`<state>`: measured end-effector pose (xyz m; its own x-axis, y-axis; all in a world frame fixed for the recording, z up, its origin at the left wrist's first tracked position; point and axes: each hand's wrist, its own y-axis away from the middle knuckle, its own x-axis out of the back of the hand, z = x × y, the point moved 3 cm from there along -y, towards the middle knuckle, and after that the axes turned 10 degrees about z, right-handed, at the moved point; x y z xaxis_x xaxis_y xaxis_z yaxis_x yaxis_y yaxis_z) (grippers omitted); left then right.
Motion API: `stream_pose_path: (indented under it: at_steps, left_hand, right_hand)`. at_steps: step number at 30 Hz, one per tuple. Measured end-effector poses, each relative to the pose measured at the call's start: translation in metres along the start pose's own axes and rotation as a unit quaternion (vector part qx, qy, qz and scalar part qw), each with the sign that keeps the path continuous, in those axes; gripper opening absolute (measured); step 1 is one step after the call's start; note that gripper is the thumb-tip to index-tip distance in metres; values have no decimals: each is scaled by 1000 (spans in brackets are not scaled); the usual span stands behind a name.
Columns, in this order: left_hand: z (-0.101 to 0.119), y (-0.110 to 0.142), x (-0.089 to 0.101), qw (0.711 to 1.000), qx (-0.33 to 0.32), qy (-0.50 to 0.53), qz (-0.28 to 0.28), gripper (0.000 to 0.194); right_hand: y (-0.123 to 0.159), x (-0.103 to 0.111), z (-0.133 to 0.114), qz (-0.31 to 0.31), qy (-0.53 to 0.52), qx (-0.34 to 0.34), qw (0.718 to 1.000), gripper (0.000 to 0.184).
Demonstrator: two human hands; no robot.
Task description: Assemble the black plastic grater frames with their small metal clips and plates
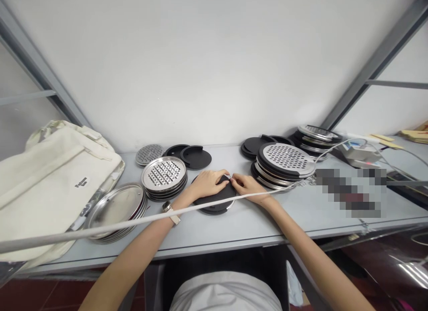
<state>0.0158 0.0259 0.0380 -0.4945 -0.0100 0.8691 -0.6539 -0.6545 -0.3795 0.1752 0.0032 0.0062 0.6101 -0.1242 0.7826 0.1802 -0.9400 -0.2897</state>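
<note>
A round black disc [216, 202] with a silver edge showing lies on the table in front of me. My left hand [210, 184] rests over its upper part, thumb and fingers bent onto the far right rim. At that same rim, my right hand [248, 186] pinches with its fingertips, almost touching those of the left. A small bright bit shows between the fingertips; its kind is too small to tell. To the left stands a stack of round metal grater plates [163, 175]. On the right is a pile of grater plates with black rims [286, 158].
Shallow metal dishes [115, 208] are stacked at front left, beside a cream cloth bag [60, 177]. Black discs [197, 157] lie near the wall. A white cord [133, 223] crosses over my forearms. A white device [361, 153] stands at right.
</note>
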Motion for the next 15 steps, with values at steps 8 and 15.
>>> stream_pose_path:
  at_steps: [8, 15]
  left_hand:
    - [-2, 0, -1, 1000, 11, 3, -2, 30]
    - [-2, 0, -1, 1000, 9, -5, 0, 30]
  right_hand:
    - [0, 0, 0, 6, -6, -1, 1000, 28]
    - [0, 0, 2, 10, -16, 6, 1000, 27]
